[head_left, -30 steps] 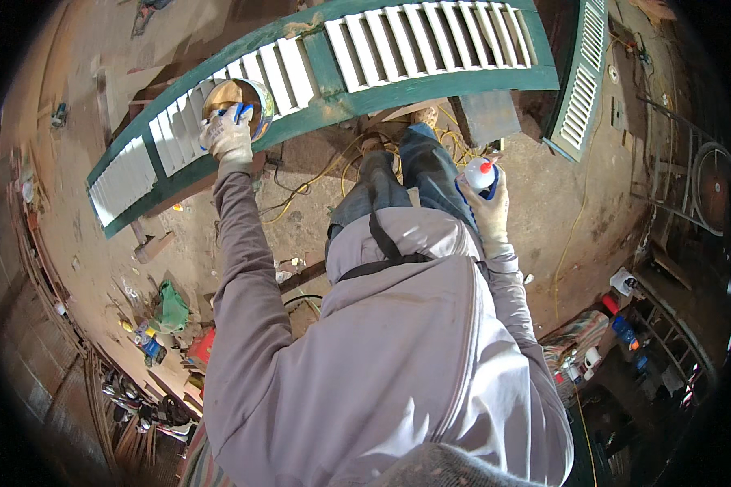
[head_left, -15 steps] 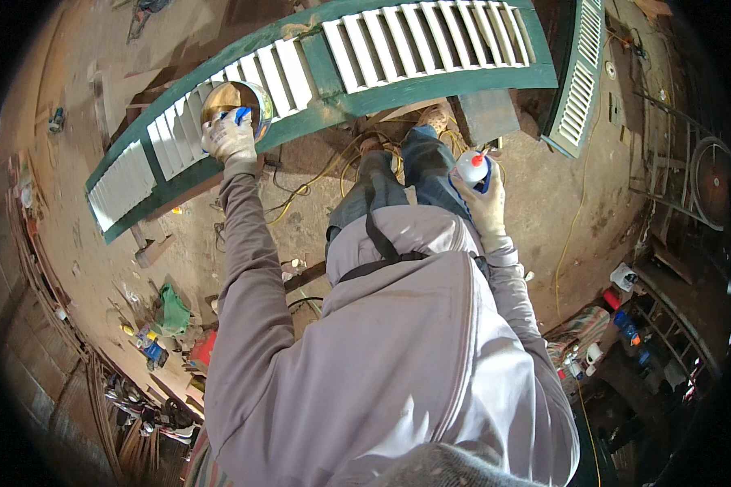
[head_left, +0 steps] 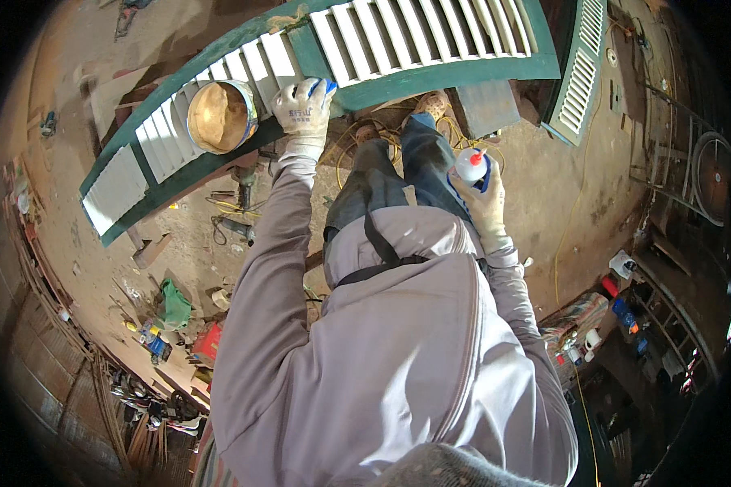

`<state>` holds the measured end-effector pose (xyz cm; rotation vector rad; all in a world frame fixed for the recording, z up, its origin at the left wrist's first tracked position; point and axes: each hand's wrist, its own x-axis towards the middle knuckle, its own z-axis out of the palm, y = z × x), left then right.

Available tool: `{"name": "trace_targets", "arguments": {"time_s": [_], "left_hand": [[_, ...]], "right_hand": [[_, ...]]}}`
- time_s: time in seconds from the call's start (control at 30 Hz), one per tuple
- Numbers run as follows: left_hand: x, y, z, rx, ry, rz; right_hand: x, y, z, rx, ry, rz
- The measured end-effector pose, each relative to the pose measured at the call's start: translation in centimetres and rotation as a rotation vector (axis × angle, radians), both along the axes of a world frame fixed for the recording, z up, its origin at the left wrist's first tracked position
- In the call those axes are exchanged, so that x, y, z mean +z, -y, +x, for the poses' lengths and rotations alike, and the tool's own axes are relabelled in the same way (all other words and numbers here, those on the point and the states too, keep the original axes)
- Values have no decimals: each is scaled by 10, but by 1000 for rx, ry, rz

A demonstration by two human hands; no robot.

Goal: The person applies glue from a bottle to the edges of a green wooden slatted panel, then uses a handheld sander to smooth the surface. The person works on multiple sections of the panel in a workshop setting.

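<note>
A long green shutter [head_left: 364, 95] with white louvers lies across the far side in front of me. My left hand [head_left: 303, 112], in a pale glove with blue on the fingers, is closed over its near rail by the middle crosspiece; the fingertips are partly hidden. To the left of that hand, an open round tin [head_left: 222, 118] with a tan inside rests on the louvers, apart from the fingers. My right hand [head_left: 487, 207], gloved too, is wrapped round a white squeeze bottle [head_left: 468, 165] with a red tip, held upright beside my thigh.
A second green louvered shutter [head_left: 577, 93] stands at the far right. Yellow cords [head_left: 455, 134] lie by my feet. Corded power tools [head_left: 237, 227] are on the floor below the long shutter. A green cloth [head_left: 175, 304] and a red box [head_left: 209, 342] lie at the left.
My left hand has let go of the tin and moved right along the shutter to the middle crosspiece. The tin stays on the louvers. My right hand keeps holding the bottle in place.
</note>
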<state>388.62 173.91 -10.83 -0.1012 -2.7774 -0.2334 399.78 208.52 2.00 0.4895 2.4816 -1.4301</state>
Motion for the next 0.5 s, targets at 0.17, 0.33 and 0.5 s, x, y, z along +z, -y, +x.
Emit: {"name": "trace_targets", "arguments": {"time_s": [0.17,0.33,0.5], "left_hand": [[-3,-18,37,-75,250,-241],[42,-30,10,-45,654,-403],[50,-38,30,-216,891,-791]], "right_hand": [[-10,-3,6,-32,-25,27],[-16,2,0,40,-19,20],[-17,21,-16,140,30,-66]]}}
